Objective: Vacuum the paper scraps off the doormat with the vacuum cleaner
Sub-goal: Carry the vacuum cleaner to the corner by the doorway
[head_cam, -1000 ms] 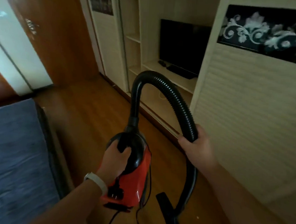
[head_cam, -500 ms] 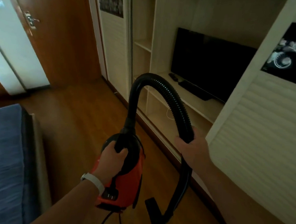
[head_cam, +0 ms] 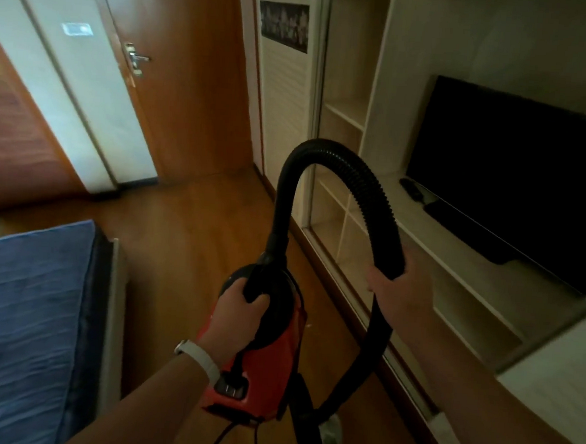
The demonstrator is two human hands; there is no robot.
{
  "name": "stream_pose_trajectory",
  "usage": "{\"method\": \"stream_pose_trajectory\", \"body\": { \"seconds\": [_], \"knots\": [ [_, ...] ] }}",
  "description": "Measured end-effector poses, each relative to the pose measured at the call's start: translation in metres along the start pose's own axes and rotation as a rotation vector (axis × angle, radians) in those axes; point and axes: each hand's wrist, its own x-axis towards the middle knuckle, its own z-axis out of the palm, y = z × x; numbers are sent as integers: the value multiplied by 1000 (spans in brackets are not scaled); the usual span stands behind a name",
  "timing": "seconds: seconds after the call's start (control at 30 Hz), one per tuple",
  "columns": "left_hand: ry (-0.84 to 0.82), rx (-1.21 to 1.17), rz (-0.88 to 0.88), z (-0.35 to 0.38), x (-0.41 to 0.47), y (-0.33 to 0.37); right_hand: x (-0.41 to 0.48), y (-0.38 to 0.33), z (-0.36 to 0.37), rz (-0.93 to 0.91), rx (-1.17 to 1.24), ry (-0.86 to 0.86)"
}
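Vacuum cleaner (head_cam: pixel 269 364), a small red and black canister, hangs in the lower centre of the frame, carried clear of the wooden floor (head_cam: pixel 188 236). The left hand (head_cam: pixel 241 308) is curled round the black handle on top of its body, with a white wristband (head_cam: pixel 202 357) just below it. From the body the ribbed black hose (head_cam: pixel 339 163) rises, arches across the middle of the frame and comes down on the right. There the right hand (head_cam: pixel 400 290) wraps round it. Below that hand the hose runs toward the bottom edge, its nozzle end mostly out of view. Neither doormat nor paper scraps can be seen. A blue bed (head_cam: pixel 22 308) fills the lower left, a wooden door (head_cam: pixel 190 78) stands at the upper left, and a dark television (head_cam: pixel 510 173) sits in the shelving at the right. The mat probably lies beyond the door, toward the upper left, so the 2 hands are only carrying for now. The right hand, nearer the nozzle, looks best placed to steer it down while the left bears the weight
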Motion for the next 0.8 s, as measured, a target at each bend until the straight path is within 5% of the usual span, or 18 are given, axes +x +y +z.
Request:
{"method": "stream_pose_trajectory", "body": {
  "seconds": [0.4, 0.8],
  "knots": [
    [299, -16, -75, -15, 191, 60, 245, 0, 113, -42, 176, -314],
    [471, -76, -148, -81, 337, 45, 387, -42, 269, -136, 88, -462]
  ]
}}
